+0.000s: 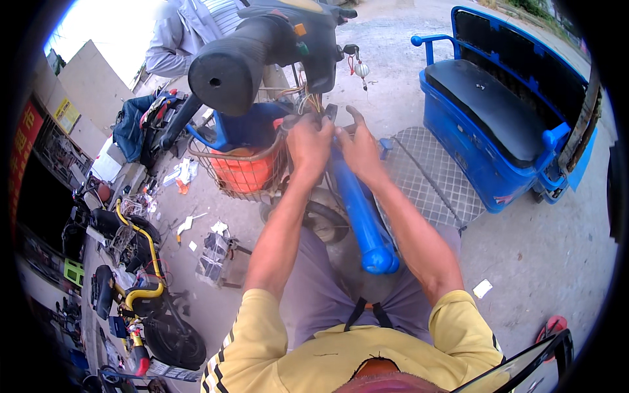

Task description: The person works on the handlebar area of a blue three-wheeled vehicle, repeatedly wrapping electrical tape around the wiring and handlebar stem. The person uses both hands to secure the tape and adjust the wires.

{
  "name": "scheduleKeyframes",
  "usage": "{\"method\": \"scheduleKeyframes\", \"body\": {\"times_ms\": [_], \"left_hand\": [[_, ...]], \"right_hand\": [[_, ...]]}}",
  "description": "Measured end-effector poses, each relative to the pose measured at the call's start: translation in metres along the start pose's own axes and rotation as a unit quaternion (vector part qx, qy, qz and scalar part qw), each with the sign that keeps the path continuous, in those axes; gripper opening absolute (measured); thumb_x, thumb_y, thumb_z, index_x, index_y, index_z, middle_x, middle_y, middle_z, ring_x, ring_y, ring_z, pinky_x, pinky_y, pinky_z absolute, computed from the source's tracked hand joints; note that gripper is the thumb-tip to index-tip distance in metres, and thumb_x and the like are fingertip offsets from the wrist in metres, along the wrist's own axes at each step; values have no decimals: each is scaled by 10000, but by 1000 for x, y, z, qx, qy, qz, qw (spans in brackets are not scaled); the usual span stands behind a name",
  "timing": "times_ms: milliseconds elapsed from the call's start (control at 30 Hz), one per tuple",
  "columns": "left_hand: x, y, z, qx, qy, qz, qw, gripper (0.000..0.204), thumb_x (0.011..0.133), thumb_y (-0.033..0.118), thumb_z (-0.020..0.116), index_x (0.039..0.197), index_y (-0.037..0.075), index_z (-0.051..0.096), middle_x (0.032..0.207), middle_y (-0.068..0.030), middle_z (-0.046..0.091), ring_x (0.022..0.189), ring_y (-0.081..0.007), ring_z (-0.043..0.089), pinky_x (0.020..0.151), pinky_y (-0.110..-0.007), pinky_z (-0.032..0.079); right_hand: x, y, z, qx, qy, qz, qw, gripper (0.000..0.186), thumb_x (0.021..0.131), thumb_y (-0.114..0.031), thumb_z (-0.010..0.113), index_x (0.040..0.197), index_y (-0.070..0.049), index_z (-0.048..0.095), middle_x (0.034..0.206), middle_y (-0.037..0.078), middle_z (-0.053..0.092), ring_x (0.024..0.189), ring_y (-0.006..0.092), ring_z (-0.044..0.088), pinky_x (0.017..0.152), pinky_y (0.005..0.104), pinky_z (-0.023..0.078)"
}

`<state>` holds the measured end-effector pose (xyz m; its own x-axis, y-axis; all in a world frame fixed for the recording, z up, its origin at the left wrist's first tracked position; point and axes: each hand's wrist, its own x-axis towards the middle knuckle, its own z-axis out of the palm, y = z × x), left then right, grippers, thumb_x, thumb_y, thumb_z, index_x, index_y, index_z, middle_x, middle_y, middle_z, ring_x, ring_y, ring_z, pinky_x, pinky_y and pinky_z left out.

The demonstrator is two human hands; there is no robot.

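Note:
Both of my hands meet under the handlebar of a blue three-wheeler, at a bundle of thin coloured wires (308,103). My left hand (309,143) is closed, its fingers on the lower wires. Beside it, my right hand (362,154) has its thumb close to the left fingers and its index finger raised; what it pinches is hidden. A small dark piece (332,111) sits between them. Below runs the blue frame tube (356,209). Above left juts the black handlebar grip (226,72), and keys with a round charm (359,65) hang from the dark steering cover (321,62).
A wire basket (252,187) holds an orange container (239,171) and a blue one. Right of me are a patterned metal footboard (426,170) and a blue seat box (472,137). A person (173,42) is beyond the handlebar. Yellow-framed scooter parts (147,245) and scraps lie at left.

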<state>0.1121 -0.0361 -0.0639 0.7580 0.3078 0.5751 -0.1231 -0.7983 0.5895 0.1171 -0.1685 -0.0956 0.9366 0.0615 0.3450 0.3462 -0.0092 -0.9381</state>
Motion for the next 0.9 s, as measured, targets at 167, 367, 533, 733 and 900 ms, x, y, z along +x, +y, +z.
{"method": "scheduleKeyframes", "body": {"times_ms": [167,367,533,733,900], "left_hand": [[-1,18,-6,64,-30,-26,997,386,931,349,727,1054,-14,769,964,-287,783,951,-498,757,863,-572,577],[1,22,-16,206,-35,34,977,466,958,437,672,1054,-3,792,907,-250,787,905,-482,768,842,-568,591],[-8,25,-30,143,-95,40,984,409,995,346,635,1192,9,755,1082,-255,784,1033,-482,748,916,-566,572],[-19,-2,-27,110,-112,99,983,382,985,252,638,1317,63,656,1355,-206,708,1119,-518,706,975,-618,531],[-16,6,-20,173,-67,98,978,338,949,263,716,1189,30,669,1195,-213,748,1013,-489,743,893,-600,566]], "right_hand": [[-4,36,19,3,-12,-135,991,595,1046,-125,629,1609,-6,475,1144,269,779,1027,370,779,933,458,577],[-8,17,16,16,-31,-80,996,479,1046,-164,649,1499,-13,608,1095,266,786,998,356,782,881,454,583],[0,27,10,18,-36,-91,995,368,1058,-176,647,1351,37,712,1042,196,793,950,247,758,858,393,574],[4,29,-1,93,-114,-14,989,406,1082,-192,638,1366,93,694,1095,139,789,1012,187,725,936,360,567],[3,30,0,86,-65,-55,993,348,1057,-191,642,1254,75,749,897,98,760,797,163,693,757,356,564]]}}
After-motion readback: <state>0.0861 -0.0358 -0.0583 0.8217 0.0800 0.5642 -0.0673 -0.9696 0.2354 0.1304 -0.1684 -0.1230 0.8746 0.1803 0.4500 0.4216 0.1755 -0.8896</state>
